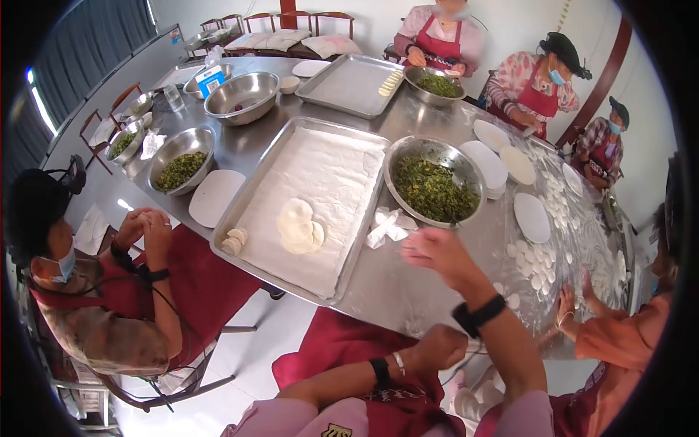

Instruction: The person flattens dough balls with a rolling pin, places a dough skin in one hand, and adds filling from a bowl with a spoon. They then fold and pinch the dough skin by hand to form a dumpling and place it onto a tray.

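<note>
My right hand (435, 255) reaches out just below the near rim of a steel bowl (437, 182) of chopped green filling with yellow bits. Its fingers are blurred by motion. My left hand (442, 347) is curled closed near the table's front edge, its back toward me; what it holds, if anything, is hidden. Crumpled white tissue (387, 227) lies left of my right hand. A large lined tray (328, 186) stands ahead to the left, with a small pile of round dough wrappers (296, 226) on it and several folded dumplings (234, 241) at its left corner.
Flattened dough rounds (535, 266) and white plates (532, 218) lie on the floury right side. A second tray (342, 87) holds a row of dumplings. More filling bowls (182, 160) stand left. People sit close by: one left (102, 291), one right (619, 349), others across.
</note>
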Demonstrator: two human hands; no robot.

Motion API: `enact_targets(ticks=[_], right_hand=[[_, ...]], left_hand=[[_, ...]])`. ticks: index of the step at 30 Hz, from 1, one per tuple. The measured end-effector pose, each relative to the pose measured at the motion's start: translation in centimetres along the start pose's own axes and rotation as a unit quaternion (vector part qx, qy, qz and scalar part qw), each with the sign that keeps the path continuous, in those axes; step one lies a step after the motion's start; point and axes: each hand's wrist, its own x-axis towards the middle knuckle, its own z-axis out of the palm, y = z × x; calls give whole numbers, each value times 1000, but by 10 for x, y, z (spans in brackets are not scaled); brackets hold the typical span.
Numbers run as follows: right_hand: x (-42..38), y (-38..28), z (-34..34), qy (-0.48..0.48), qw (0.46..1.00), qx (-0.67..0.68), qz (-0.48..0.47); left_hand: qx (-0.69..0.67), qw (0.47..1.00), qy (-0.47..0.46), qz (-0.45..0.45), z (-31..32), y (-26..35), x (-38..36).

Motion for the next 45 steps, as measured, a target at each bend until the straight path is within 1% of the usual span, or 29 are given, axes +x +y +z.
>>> enact_targets(ticks=[2, 5, 7, 8, 9, 11, 12, 13, 16, 19, 22, 25, 28, 31, 32, 34, 35, 38, 40, 43, 45], right_hand=[[-46, -3, -43, 107, 993, -35, 18], [-103, 27, -119, 248, 968, -41, 26], [-141, 61, -174, 348, 936, -48, 23], [-152, 88, -207, 367, 925, -98, 15], [-164, 112, -233, 382, 913, -145, 8], [-172, 125, -233, 441, 857, -267, 9], [-170, 138, -238, 435, 810, -392, -35], [-165, 150, -239, 415, 750, -509, -78], [-147, 150, -209, 418, 740, -522, -74], [-135, 139, -187, 383, 726, -566, -81], [-125, 141, -179, 350, 753, -556, -32], [-124, 150, -171, 306, 845, -437, -39], [-125, 148, -144, 278, 857, -427, -71], [-123, 146, -128, 241, 883, -398, -57], [-122, 144, -125, 234, 878, -414, -58], [-121, 143, -123, 219, 866, -446, -58], [-120, 143, -125, 219, 868, -442, -61], [-112, 138, -136, 214, 879, -420, -69], [-110, 136, -143, 208, 893, -393, -65], [-108, 143, -137, 220, 898, -373, -81], [-113, 138, -131, 198, 890, -408, -54]], left_hand=[[29, 999, 42, 15, -2, -15, 12], [76, 992, 86, 43, -5, -36, 35], [83, 993, 84, 18, -7, -51, 36], [75, 995, 72, -8, -9, -50, 38], [71, 994, 77, -16, -8, -47, 40], [4, 995, 65, -81, -9, -42, 37], [-5, 994, 49, -93, -9, -38, 35], [-8, 994, 37, -106, -12, -35, 33], [-19, 991, 18, -133, -15, -22, 35], [-12, 989, 19, -144, -14, -18, 36], [-11, 988, 20, -151, -13, -18, 32], [-10, 988, 26, -151, -10, -17, 29], [-1, 989, 42, -144, -7, -16, 23], [-4, 988, 53, -147, -4, -14, 19], [-8, 987, 58, -149, -2, -12, 21], [28, 994, 62, -91, -4, -16, 36], [46, 995, 64, -61, -6, -18, 48], [-64, 980, 124, -139, -3, -49, 80], [-66, 979, 127, -145, -1, -59, 82], [-30, 986, 110, -122, -4, -56, 70], [3, 993, 77, -86, -7, -44, 48]])
